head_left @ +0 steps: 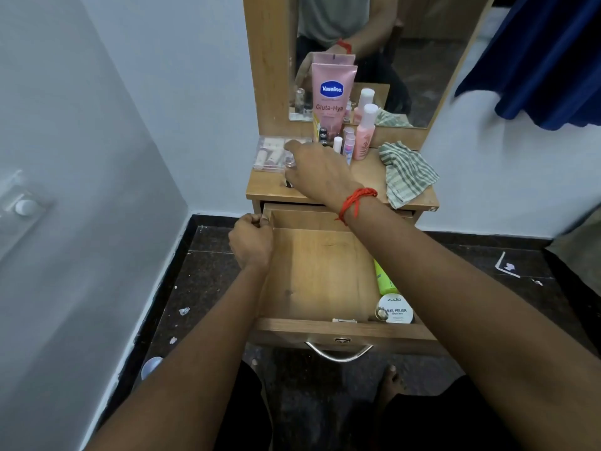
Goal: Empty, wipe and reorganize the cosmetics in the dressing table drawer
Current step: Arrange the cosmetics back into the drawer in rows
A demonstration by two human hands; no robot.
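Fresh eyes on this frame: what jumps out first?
The open drawer in the centre, almost bare, with only a green tube and a nail polish jar along its right side. Behind it, the tall pink lotion tube stands among small bottles on the tabletop, against the mirror. The right hand reaches over that top while the left hand grips the drawer's left wall.

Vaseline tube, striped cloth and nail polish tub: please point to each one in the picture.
Vaseline tube [332,92]: head view, on its blue logo.
Striped cloth [406,174]: head view, middle of the crumpled fabric.
Nail polish tub [397,310]: head view, on its white lid.
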